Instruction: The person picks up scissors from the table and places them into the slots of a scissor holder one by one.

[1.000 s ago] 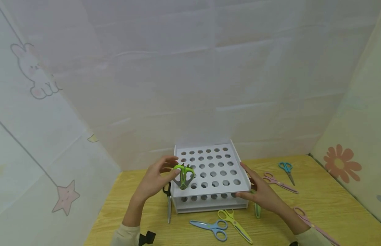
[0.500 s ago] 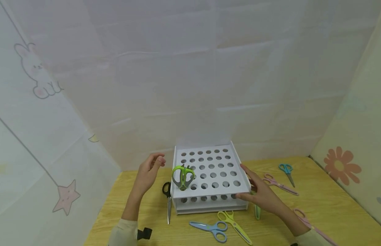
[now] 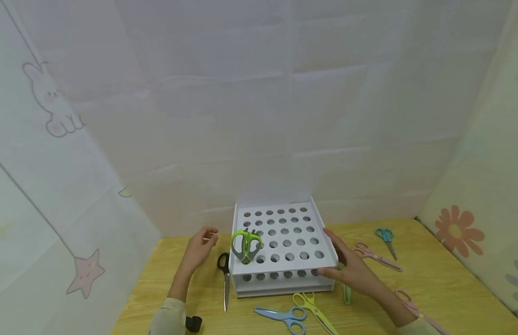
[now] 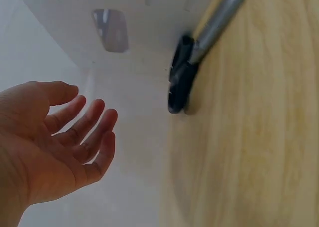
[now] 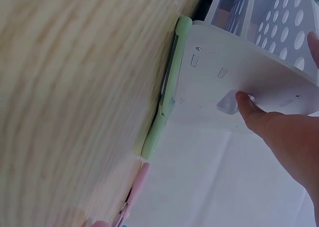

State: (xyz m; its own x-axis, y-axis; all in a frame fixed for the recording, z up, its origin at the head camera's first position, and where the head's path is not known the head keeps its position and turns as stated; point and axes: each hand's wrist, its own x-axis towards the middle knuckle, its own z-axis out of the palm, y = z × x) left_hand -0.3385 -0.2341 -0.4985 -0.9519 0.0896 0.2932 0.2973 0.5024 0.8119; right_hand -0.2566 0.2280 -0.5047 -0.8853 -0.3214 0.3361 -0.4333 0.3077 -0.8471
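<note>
A white two-shelf rack (image 3: 280,265) with round holes stands at the back of the table. Green-and-grey scissors (image 3: 246,246) sit handles up in a front-left hole of its top shelf. My left hand (image 3: 200,247) hovers left of the rack, apart from it, fingers loosely bent and holding nothing. Black-handled scissors (image 3: 224,279) lie between that hand and the rack. My right hand (image 3: 353,267) holds the rack's right side, its thumb at the front edge. In the right wrist view a finger reaches into the side panel's cutout (image 5: 228,102).
Blue scissors (image 3: 282,316) and yellow scissors (image 3: 315,311) lie in front of the rack. Light green scissors (image 5: 167,87) lie along its right side. Farther right are pink scissors (image 3: 376,256), teal scissors (image 3: 385,238) and another pink pair (image 3: 418,309). White sheets enclose the table.
My left hand has let go of the green-and-grey scissors and moved left, then slightly down. The scissors stay in the hole. My right hand keeps its place on the rack.
</note>
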